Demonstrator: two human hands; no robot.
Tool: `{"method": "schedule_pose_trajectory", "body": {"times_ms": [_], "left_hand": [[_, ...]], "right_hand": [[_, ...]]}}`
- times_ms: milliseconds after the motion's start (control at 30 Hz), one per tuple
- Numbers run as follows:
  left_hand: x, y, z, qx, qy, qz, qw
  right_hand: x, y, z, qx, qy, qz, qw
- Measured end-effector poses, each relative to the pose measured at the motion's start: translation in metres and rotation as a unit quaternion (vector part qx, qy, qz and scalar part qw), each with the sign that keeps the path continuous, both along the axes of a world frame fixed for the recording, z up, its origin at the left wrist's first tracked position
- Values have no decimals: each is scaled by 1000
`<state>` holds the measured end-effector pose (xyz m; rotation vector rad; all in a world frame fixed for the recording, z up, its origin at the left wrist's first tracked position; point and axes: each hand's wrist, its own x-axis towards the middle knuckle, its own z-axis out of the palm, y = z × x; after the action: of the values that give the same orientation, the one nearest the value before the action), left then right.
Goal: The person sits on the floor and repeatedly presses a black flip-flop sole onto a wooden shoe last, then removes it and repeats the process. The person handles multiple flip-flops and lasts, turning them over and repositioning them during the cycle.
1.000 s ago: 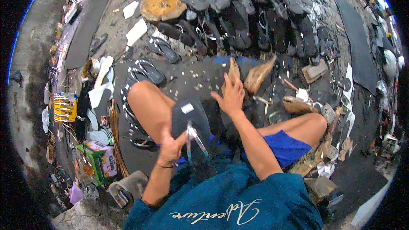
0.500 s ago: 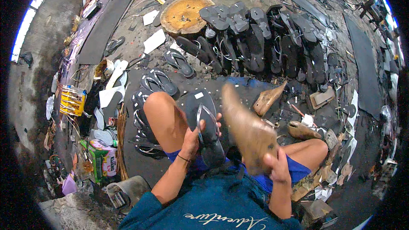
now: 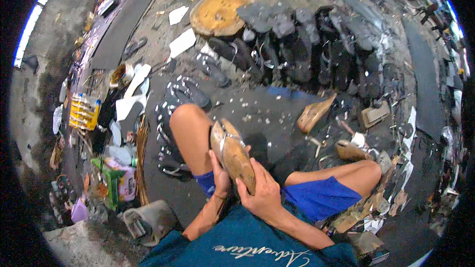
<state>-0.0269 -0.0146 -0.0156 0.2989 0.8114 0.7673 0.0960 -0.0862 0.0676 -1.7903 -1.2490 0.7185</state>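
A brown wooden shoe last (image 3: 237,164) lies along a dark flip-flop, its split toe end under the silvery thong strap (image 3: 223,144). The last covers most of the sole. My left hand (image 3: 222,177) grips the flip-flop from its left side, thumb along the edge. From the right, my right hand (image 3: 263,188) is closed round the heel part of the last, with its thumb on top. Both hands meet above my lap, between my bent knees. More finished-looking flip-flops (image 3: 184,92) with pale straps lie beyond my left knee.
Rows of dark flip-flops (image 3: 297,54) stand across the far side beside a round wooden block (image 3: 217,14). Another wooden last (image 3: 316,113) lies ahead to the right, and one more (image 3: 352,151) by my right knee. A yellow container (image 3: 84,112) and scraps line the left.
My right hand has brought the wooden last leftward onto the flip-flop, and its toe end now sits under the strap. The left hand keeps its hold on the flip-flop.
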Motion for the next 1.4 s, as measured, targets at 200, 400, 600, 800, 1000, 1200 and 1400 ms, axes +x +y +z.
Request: {"method": "schedule_pose_trajectory", "body": {"times_ms": [200,400,600,800,1000,1200,1400], "left_hand": [[17,25,32,76,129,27,988],[37,31,49,256,139,-126,948],[32,49,26,101,86,-199,971],[17,40,31,112,136,-234,956],[32,45,66,172,194,-240,935],[47,56,73,206,224,-245,921],[57,57,79,241,240,-256,905]], "right_hand": [[13,2,9,88,-56,-45,994],[29,-2,12,68,-122,-89,986],[35,-22,2,145,-149,-81,975],[44,-40,-4,-111,86,36,989],[27,-44,-26,-15,485,-37,873],[-8,-54,-48,38,569,-78,817],[-7,-70,-68,39,602,14,797]]}}
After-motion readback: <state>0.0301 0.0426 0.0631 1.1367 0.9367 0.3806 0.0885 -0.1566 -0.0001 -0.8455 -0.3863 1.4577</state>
